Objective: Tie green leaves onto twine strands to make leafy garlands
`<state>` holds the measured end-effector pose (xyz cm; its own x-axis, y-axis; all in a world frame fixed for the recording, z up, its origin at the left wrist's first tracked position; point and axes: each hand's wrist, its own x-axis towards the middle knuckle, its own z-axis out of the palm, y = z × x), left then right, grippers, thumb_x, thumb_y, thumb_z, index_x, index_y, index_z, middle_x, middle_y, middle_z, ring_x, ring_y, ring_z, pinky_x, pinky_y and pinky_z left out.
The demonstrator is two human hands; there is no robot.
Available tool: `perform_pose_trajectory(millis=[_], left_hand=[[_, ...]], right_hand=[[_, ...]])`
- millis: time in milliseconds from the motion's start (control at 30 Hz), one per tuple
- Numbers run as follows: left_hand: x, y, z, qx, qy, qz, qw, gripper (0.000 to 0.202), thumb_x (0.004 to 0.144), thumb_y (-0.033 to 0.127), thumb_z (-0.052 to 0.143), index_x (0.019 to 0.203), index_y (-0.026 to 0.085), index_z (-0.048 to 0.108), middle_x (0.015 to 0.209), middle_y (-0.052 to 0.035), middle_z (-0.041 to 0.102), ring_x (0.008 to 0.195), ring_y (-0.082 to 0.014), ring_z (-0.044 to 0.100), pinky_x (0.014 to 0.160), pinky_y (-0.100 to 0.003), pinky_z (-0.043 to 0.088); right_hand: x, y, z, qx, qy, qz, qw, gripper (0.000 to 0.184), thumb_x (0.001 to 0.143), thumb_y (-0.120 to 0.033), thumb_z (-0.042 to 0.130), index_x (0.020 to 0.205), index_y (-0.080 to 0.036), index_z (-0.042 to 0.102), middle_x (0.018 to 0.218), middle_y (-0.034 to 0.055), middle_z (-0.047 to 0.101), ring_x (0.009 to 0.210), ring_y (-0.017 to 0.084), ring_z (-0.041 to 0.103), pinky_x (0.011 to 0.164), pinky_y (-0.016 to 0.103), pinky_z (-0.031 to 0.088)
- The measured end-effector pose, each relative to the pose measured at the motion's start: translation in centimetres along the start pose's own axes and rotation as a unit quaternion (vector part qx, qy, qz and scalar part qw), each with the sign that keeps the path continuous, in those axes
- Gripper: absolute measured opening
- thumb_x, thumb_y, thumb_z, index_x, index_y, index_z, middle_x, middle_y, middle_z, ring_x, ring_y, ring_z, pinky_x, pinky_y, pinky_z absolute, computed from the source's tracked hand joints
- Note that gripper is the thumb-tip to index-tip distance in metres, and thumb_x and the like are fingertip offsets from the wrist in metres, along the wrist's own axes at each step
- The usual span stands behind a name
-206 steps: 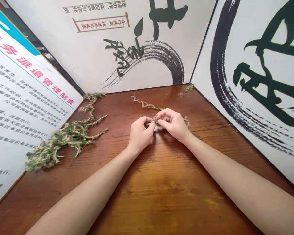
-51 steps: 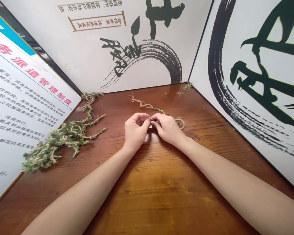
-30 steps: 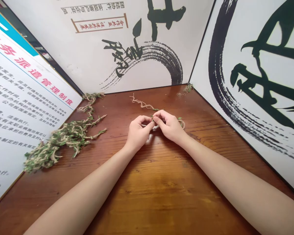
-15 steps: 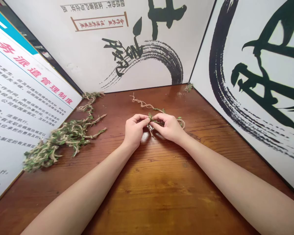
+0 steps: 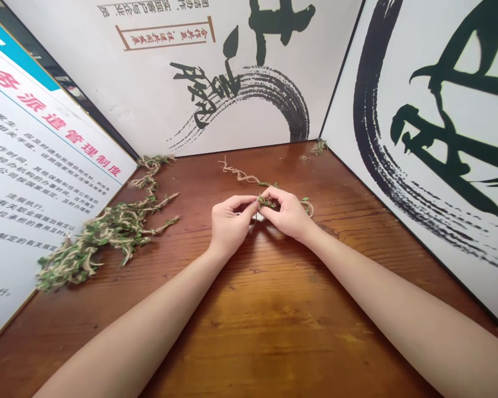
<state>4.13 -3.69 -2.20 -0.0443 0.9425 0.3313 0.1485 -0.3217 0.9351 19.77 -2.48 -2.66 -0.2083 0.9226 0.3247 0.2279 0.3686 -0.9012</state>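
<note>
Near the middle of the table, my left hand (image 5: 234, 221) and my right hand (image 5: 288, 213) meet fingertip to fingertip. Both pinch a piece of brown twine with small green leaves (image 5: 268, 201). Its leafy part shows between my right thumb and forefinger, and the exact spot of the grip is hidden by the fingers. Behind my hands a bare, wavy stretch of twine (image 5: 243, 176) lies on the table. To the right of my right hand a loop of the twine (image 5: 309, 207) curls out with a few leaves on it.
On the left lies a tangled heap of leafy twine (image 5: 120, 229), trailing back toward the corner. A small clump of green bits (image 5: 318, 147) sits in the far right corner. Printed panels (image 5: 249, 119) with large characters stand around the wooden table (image 5: 265, 331) on three sides.
My fingertips have moved slightly right and drawn closer together. The twine end that hung below them has mostly gone from view behind my left fingers. The view has shifted slightly.
</note>
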Motion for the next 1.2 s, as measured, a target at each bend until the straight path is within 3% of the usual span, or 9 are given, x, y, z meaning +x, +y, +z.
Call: perform_pose_trajectory(millis=[133, 300, 367, 467, 633, 800, 933, 1100, 1200], left_hand=[[0.06, 0.00, 0.15, -0.027, -0.003, -0.045, 0.999, 0.020, 0.078, 0.031, 0.080, 0.091, 0.017, 0.082, 0.091, -0.0075, 0.077, 0.077, -0.0175, 0.072, 0.073, -0.029, 0.059], [-0.19, -0.08, 0.10, 0.074, 0.013, 0.046, 0.996, 0.012, 0.081, 0.029, 0.080, 0.087, 0.019, 0.083, 0.089, -0.0055, 0.074, 0.079, -0.0154, 0.069, 0.073, -0.027, 0.055], [-0.24, -0.01, 0.06, 0.073, 0.004, 0.055, 0.996, 0.011, 0.082, 0.028, 0.079, 0.088, 0.020, 0.082, 0.086, -0.0045, 0.074, 0.080, -0.0152, 0.069, 0.075, -0.027, 0.055], [-0.17, 0.11, 0.08, 0.026, 0.001, 0.025, 0.999, 0.012, 0.081, 0.027, 0.079, 0.089, 0.019, 0.082, 0.086, -0.0048, 0.076, 0.081, -0.0160, 0.071, 0.078, -0.027, 0.057], [0.08, 0.10, 0.20, -0.067, 0.018, -0.041, 0.997, 0.022, 0.076, 0.033, 0.082, 0.090, 0.015, 0.081, 0.088, -0.0076, 0.077, 0.076, -0.0174, 0.072, 0.071, -0.028, 0.059], [0.10, -0.02, 0.21, 0.006, 0.023, 0.018, 1.000, 0.020, 0.082, 0.032, 0.076, 0.090, 0.014, 0.076, 0.088, -0.0071, 0.075, 0.075, -0.0147, 0.069, 0.072, -0.027, 0.057], [0.12, -0.02, 0.14, 0.028, 0.021, 0.042, 0.998, 0.016, 0.087, 0.030, 0.069, 0.091, 0.014, 0.070, 0.086, -0.0056, 0.072, 0.075, -0.0134, 0.066, 0.072, -0.026, 0.054], [0.09, 0.24, 0.13, 0.036, 0.025, 0.016, 0.999, 0.013, 0.088, 0.028, 0.064, 0.091, 0.015, 0.066, 0.083, -0.0048, 0.068, 0.074, -0.0136, 0.062, 0.069, -0.025, 0.051], [0.06, 0.09, 0.09, 0.035, 0.024, -0.007, 0.999, 0.015, 0.091, 0.031, 0.059, 0.092, 0.016, 0.064, 0.076, -0.0030, 0.063, 0.064, -0.0125, 0.055, 0.061, -0.025, 0.046]], right_hand=[[0.12, -0.01, -0.01, 0.011, -0.001, 0.014, 1.000, 0.015, 0.080, -0.032, 0.057, 0.082, -0.017, 0.061, 0.077, 0.0014, 0.060, 0.070, 0.015, 0.051, 0.068, 0.030, 0.039], [0.28, -0.08, 0.00, -0.035, 0.006, 0.009, 0.999, 0.011, 0.072, -0.027, 0.052, 0.075, -0.018, 0.056, 0.075, 0.0011, 0.057, 0.072, 0.015, 0.049, 0.069, 0.030, 0.037], [0.26, -0.16, -0.02, -0.042, 0.004, 0.004, 0.999, 0.010, 0.071, -0.028, 0.051, 0.073, -0.018, 0.054, 0.073, 0.0011, 0.055, 0.071, 0.015, 0.047, 0.068, 0.030, 0.036], [0.10, -0.35, -0.04, -0.050, 0.003, 0.000, 0.999, 0.012, 0.073, -0.030, 0.052, 0.075, -0.018, 0.052, 0.073, 0.0006, 0.055, 0.070, 0.015, 0.046, 0.068, 0.030, 0.036], [-0.12, -0.41, 0.04, -0.058, 0.002, 0.013, 0.998, 0.023, 0.080, -0.040, 0.059, 0.081, -0.018, 0.053, 0.076, 0.0003, 0.057, 0.070, 0.015, 0.048, 0.067, 0.030, 0.038], [-0.10, -0.17, 0.16, -0.094, -0.001, -0.001, 0.996, 0.014, 0.076, -0.031, 0.053, 0.081, -0.018, 0.055, 0.076, 0.0010, 0.059, 0.069, 0.015, 0.050, 0.067, 0.030, 0.038], [-0.16, -0.22, 0.17, -0.105, -0.012, 0.005, 0.994, 0.017, 0.077, -0.032, 0.051, 0.082, -0.017, 0.058, 0.077, 0.0020, 0.062, 0.071, 0.016, 0.052, 0.069, 0.031, 0.039], [-0.19, -0.25, 0.11, -0.108, -0.012, 0.017, 0.994, 0.020, 0.076, -0.030, 0.052, 0.088, -0.017, 0.061, 0.080, 0.0032, 0.064, 0.073, 0.017, 0.055, 0.071, 0.031, 0.041], [-0.17, -0.22, 0.08, -0.101, -0.007, 0.013, 0.995, 0.020, 0.076, -0.027, 0.053, 0.089, -0.017, 0.063, 0.081, 0.0037, 0.065, 0.073, 0.017, 0.055, 0.070, 0.030, 0.041]])
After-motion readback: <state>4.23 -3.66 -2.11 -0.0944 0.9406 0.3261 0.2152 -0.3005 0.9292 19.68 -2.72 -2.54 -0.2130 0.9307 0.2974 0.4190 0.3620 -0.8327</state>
